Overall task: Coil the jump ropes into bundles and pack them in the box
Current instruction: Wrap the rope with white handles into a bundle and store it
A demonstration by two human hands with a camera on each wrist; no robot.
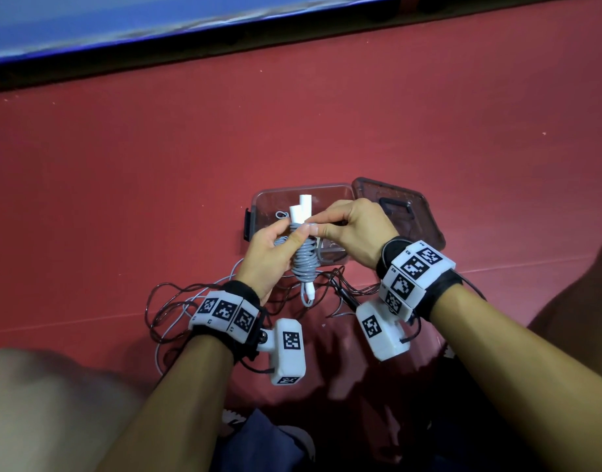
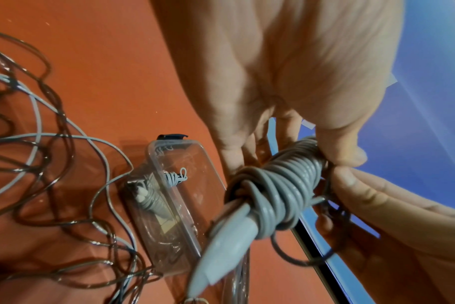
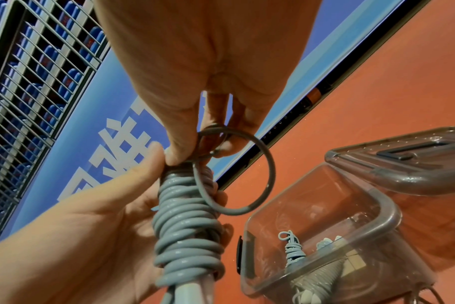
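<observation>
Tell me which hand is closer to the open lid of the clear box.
Right. The right hand is just in front of the lid, overlapping its near edge in the head view. The left hand grips the grey rope bundle further left.

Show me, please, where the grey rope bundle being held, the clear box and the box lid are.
grey rope bundle [image 1: 304,264]: head view, on the wound coils.
clear box [image 3: 377,197]: right wrist view, on its grey rim corner.
box lid [image 1: 425,212]: head view, on its dark top surface.
</observation>
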